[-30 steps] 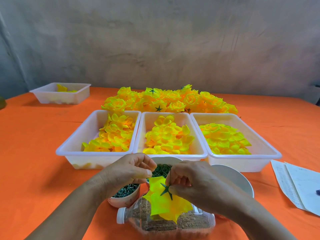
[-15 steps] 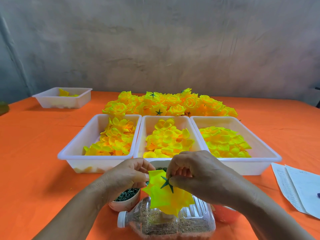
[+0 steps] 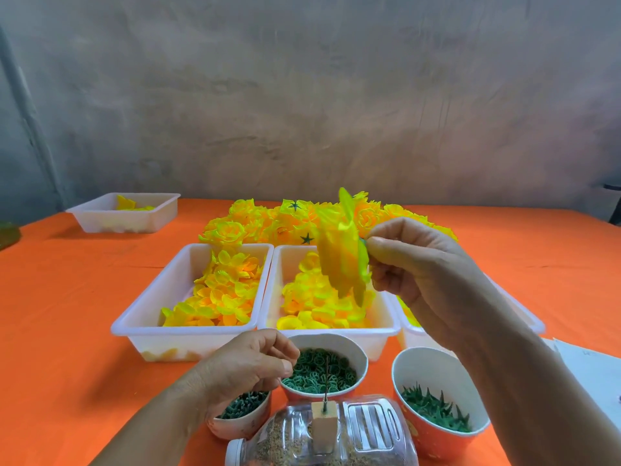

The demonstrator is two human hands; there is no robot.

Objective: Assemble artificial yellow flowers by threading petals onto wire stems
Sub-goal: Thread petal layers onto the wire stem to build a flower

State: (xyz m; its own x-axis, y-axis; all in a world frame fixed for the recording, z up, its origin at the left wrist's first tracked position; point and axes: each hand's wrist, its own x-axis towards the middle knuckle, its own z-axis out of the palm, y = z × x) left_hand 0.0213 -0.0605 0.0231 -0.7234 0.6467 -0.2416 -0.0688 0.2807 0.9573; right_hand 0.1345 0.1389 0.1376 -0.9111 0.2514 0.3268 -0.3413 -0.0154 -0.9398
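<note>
Pinching the assembled yellow flower by its green backing in the right hand, right of centre above the middle tray, probably for carrying to the finished pile at the back; hovering the left hand, fingers curled (gripping anything or not, impossible to tell), beside the bare wire stem at lower centre, likely readying the next build; resting everything on an orange cloth, facing a mottled grey wall
</note>
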